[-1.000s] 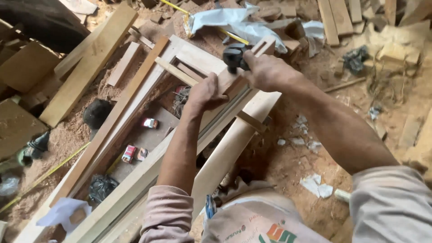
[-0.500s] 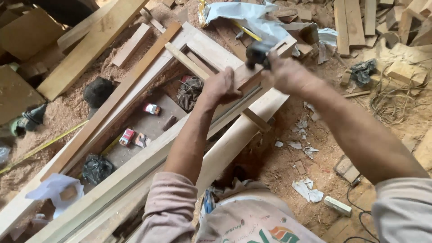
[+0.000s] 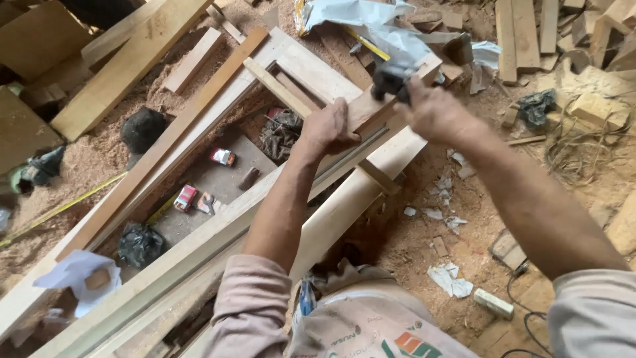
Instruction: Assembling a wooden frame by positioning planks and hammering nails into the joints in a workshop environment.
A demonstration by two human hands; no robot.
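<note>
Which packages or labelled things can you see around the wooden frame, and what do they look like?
Small red and white packet: on the grey board inside the frame, flat, rectangular.
Second red and white packet: lower left on the same board, with a small pale packet beside it.
Crumpled pale blue wrapper: top centre, beyond the hands.
Printed apron: bottom centre, white with orange and green marks.
No screens or signs.
</note>
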